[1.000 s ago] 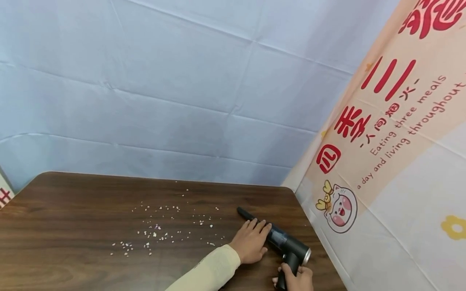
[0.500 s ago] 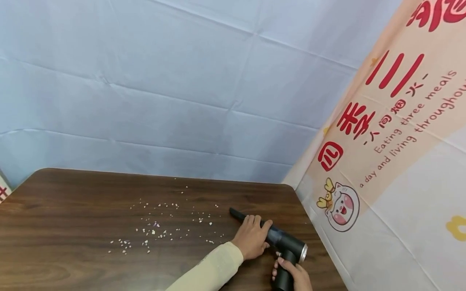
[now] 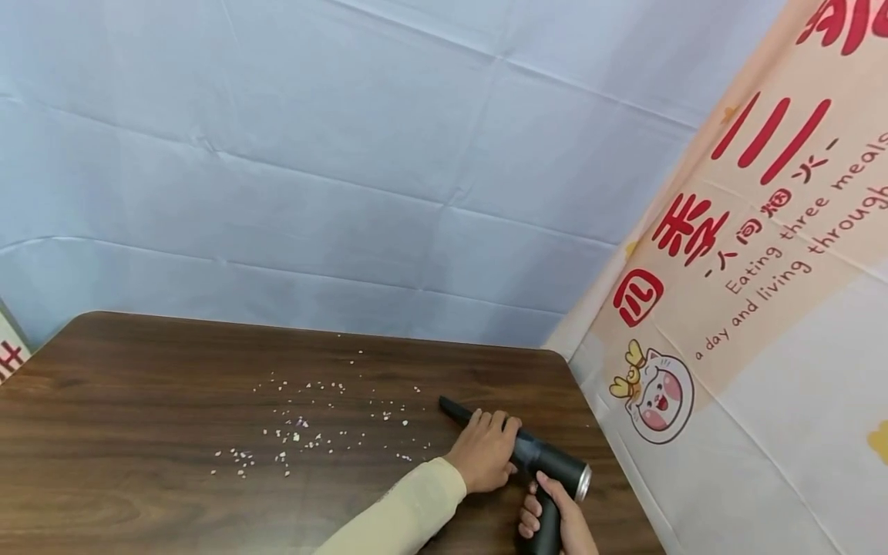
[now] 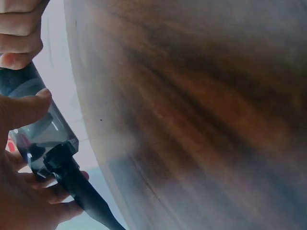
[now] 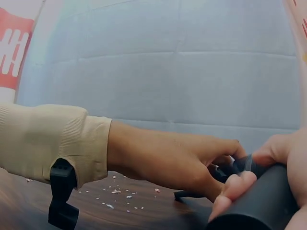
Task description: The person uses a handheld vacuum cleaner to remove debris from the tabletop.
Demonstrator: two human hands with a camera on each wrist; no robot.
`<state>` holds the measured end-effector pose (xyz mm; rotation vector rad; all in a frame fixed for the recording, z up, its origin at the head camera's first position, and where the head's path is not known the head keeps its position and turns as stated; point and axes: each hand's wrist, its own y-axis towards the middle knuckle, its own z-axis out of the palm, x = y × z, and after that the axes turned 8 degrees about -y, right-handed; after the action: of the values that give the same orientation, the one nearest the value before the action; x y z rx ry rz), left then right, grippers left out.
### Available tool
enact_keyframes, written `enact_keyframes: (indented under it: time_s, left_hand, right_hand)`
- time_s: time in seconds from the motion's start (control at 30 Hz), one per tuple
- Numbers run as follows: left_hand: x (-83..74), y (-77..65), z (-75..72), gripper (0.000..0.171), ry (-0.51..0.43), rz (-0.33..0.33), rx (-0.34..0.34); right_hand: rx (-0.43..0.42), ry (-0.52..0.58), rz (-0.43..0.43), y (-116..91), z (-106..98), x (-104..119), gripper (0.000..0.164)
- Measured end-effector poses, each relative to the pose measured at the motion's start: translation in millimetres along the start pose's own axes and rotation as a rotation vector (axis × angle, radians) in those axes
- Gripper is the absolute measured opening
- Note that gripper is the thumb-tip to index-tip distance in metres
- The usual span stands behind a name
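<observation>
A black handheld vacuum cleaner (image 3: pixel 560 464) with a silver rear rim lies slantwise over the right part of the table, its narrow nozzle (image 3: pixel 454 410) pointing to the back left. My left hand (image 3: pixel 486 452) reaches over its front section and grips it. In the left wrist view the thumb and fingers lie around the clear dust cup (image 4: pixel 60 130), close to where the nozzle joins. My right hand (image 3: pixel 570 515) grips the handle (image 3: pixel 548 524), its thumb high up by the body. Small pale crumbs (image 3: pixel 296 437) are scattered left of the nozzle.
The brown wooden table (image 3: pixel 139 401) has rounded back corners. Behind it hangs a pale blue cloth (image 3: pixel 312 169). A printed sheet (image 3: pixel 777 370) with red writing and a cartoon cat borders the right side. A black strap device (image 5: pixel 63 191) sits at the left cuff.
The vacuum cleaner has shifted slightly left. My left fingers have curled further around its front, and my right thumb has moved up to the top of the handle.
</observation>
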<state>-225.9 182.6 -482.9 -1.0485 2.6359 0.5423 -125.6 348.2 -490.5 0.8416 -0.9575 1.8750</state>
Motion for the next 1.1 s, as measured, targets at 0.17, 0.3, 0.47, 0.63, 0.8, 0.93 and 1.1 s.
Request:
enact_keyframes:
  time_s: [0.17, 0.3, 0.47, 0.63, 0.8, 0.93, 1.1]
  left_hand:
    - [1.2, -0.5, 0.3, 0.065, -0.001, -0.007, 0.007]
    - [4.1, -0.8, 3.2, 0.07, 0.013, -0.009, 0.026]
    - [5.7, -1.5, 2.6, 0.068, 0.018, -0.016, 0.024]
    - [7.8, -1.5, 0.1, 0.066, 0.014, -0.029, 0.015]
    - [10.8, -2.4, -4.4, 0.066, -0.013, -0.045, 0.028]
    - [14.4, -3.2, -5.9, 0.066, -0.026, -0.053, 0.025]
    - [19.4, -4.9, -6.5, 0.066, -0.019, -0.065, 0.01]
  right_hand:
    - [-0.027, -0.024, 0.011, 0.6, 2.2, 1.5, 0.035]
    - [-0.056, -0.026, 0.008, 1.2, 4.5, 0.6, 0.034]
    - [-0.08, 0.004, 0.002, 3.8, 6.1, -1.1, 0.033]
    - [-0.107, 0.02, -0.009, 8.1, 9.8, -1.8, 0.031]
    - [-0.142, 0.03, -0.016, 13.0, 15.0, -2.4, 0.03]
    - [-0.169, 0.034, -0.014, 16.7, 19.4, -3.3, 0.029]
    - [-0.197, 0.03, -0.017, 21.3, 24.8, -4.8, 0.027]
